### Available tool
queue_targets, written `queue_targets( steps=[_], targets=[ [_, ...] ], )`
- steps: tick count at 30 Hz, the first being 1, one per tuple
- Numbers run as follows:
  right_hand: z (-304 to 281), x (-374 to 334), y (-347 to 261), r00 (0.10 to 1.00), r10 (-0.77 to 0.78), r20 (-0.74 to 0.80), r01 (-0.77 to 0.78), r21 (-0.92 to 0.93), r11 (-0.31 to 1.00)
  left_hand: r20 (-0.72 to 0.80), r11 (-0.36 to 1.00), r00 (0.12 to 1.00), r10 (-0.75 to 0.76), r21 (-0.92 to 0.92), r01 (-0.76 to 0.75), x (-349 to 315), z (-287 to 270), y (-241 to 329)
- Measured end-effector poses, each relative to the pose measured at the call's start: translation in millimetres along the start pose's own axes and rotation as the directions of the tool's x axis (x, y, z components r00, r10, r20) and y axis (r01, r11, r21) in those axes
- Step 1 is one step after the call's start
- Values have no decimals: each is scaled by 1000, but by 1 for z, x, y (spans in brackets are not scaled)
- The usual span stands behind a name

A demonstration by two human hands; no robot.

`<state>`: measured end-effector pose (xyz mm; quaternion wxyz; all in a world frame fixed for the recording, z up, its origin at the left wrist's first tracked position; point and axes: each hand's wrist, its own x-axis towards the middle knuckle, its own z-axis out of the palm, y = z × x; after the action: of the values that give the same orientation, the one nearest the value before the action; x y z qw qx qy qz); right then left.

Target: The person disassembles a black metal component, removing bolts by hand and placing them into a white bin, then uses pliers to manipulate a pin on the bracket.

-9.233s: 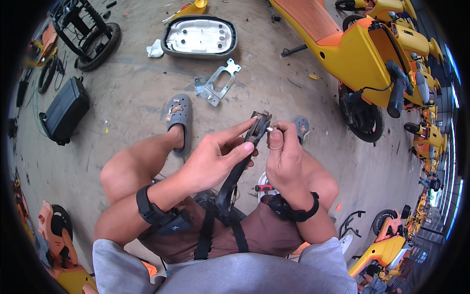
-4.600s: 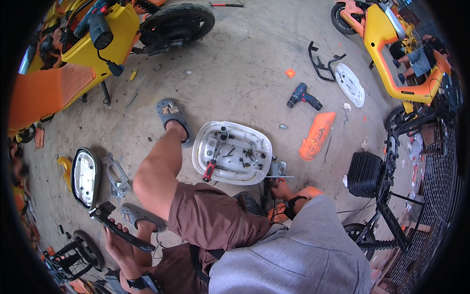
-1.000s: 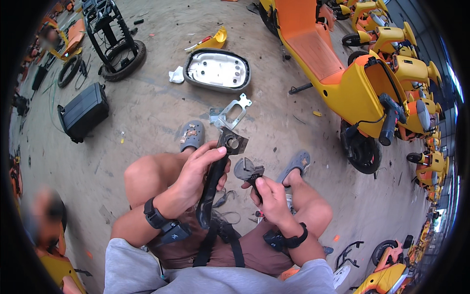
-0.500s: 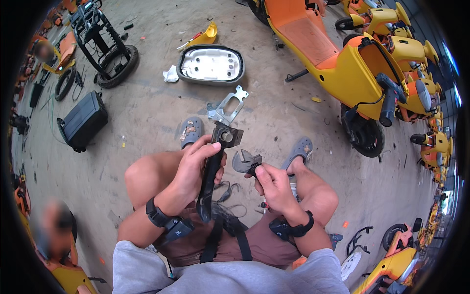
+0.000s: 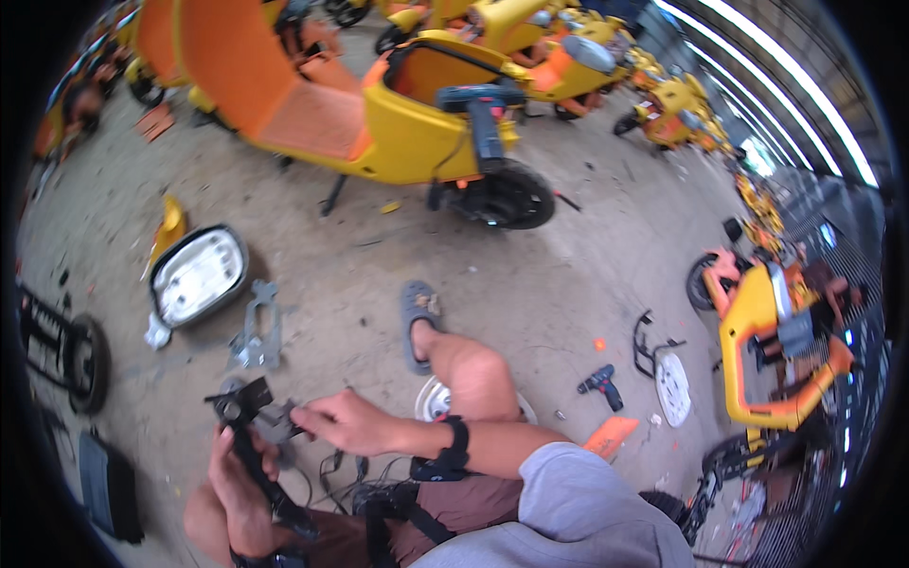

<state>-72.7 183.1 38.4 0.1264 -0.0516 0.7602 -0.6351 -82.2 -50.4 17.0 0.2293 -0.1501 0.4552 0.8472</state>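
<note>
My left hand [image 5: 240, 483] is wrapped round a long black metal part [image 5: 263, 480], with a square bracket at its upper end. In my right hand [image 5: 355, 422], the fingers close on the handle of an adjustable wrench [image 5: 276, 422]. The wrench's jaws are right by the bracket end; blur hides whether they grip the bolt there. On the floor beyond lies a silvery slotted metal bracket [image 5: 256, 331]. Farther left, an upturned scooter seat [image 5: 201, 276] shows its white underside.
A yellow and orange scooter [image 5: 407, 123] stands ahead, with more behind it. To my right lie a cordless drill [image 5: 601, 386], a white oval plate [image 5: 673, 390] and an orange panel [image 5: 611, 435]. A black box [image 5: 107, 485] sits at left. Another person [image 5: 831, 312] is at far right.
My view has swung to the right, so the floor things sit farther left. My right hand has brought the adjustable wrench up to the black part's bracket end. Both hands keep their holds.
</note>
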Motion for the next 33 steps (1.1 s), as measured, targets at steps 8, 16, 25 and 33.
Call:
queue_targets(
  steps=[8,16,25,33],
  targets=[
    [-6,-10,7,988,-89,-124,92,17,996,67,996,998,9,90,-15,1,16,-6],
    [-13,-10,12,985,-95,-145,95,-7,995,-59,997,998,20,77,-16,0,33,-10],
    [-21,-11,1,993,-56,-105,51,-45,998,-10,993,1000,-12,116,13,-3,42,-1],
    [-16,-15,-3,999,-8,-34,5,-107,994,27,999,999,-40,-1,40,-14,39,7]
  ],
)
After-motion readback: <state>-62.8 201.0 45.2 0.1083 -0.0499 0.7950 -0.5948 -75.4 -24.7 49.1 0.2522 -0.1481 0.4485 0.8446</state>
